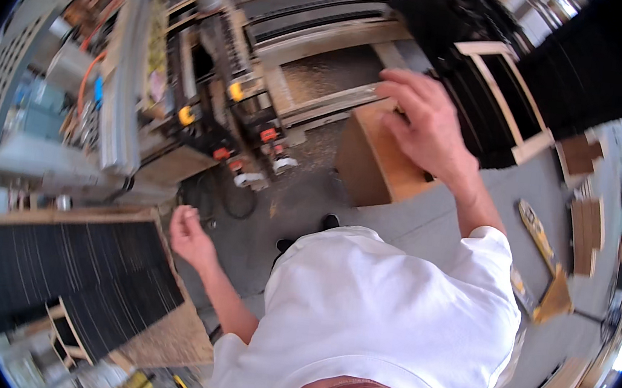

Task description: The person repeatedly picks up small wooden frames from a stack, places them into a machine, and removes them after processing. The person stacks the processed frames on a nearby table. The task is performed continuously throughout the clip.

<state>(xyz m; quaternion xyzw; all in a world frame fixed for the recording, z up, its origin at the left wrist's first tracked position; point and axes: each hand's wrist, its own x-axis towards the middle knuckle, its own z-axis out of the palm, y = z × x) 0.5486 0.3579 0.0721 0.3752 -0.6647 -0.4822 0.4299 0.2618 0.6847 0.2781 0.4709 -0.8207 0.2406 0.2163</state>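
Note:
My right hand (426, 123) is raised in front of me above an upright brown wooden box (383, 160). Its fingers are half bent and apart, and nothing shows in them. To its right is a pale wooden frame (514, 102) with black strips and a dark opening. My left hand (191, 237) hangs low at my left side, fingers loosely curled, with no object visible in it. Closest to that hand is the edge of a wooden table (171, 338) carrying long black strips (76, 264).
Ahead on the left stands a machine (222, 101) with rails and yellow and red-orange parts; sawdust lies below it. A yellow pallet jack (554, 295) stands on the grey floor (436, 230) at right. Stacked boards (587, 231) line the right side.

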